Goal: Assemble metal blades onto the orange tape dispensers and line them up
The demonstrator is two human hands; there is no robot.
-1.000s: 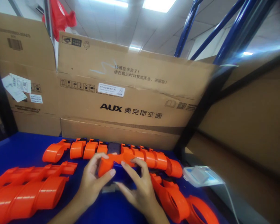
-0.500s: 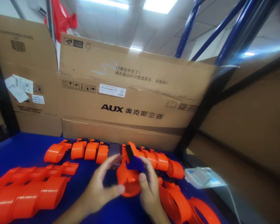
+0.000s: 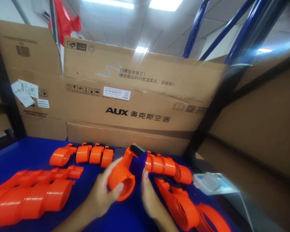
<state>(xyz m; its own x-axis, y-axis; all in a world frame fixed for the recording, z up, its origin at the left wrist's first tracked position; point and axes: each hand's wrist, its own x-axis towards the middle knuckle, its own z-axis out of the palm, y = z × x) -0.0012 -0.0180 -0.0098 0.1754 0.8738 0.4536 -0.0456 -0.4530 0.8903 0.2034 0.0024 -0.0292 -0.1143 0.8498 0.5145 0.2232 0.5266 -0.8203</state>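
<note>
An orange hand-held tape dispenser [image 3: 114, 175], with a ring-shaped body, a blue flap [image 3: 138, 163] and a black strip on its top end, is tilted above the blue tabletop. My left hand [image 3: 102, 193] is closed around its ring, thumb over the near rim. Beside the blue flap is my right hand [image 3: 149, 195], its visible fingers stretched out. Whether they touch the flap I cannot tell. Behind the dispenser, a row of similar orange dispensers [image 3: 96, 154] continues on both sides of a dark phone-like slab [image 3: 119, 152].
Several nested orange dispenser bodies [image 3: 31, 201] lie at left, more orange pieces [image 3: 183, 209] at right. A clear plastic case [image 3: 214, 183] with a white cable sits by the right edge. A cardboard panel [image 3: 87, 109] and dark rack posts bound the blue table [image 3: 38, 145].
The dispenser has turned and shifted left into my left hand, which now wraps its ring. My right hand's fingers have come off the dispenser's side and straightened.
</note>
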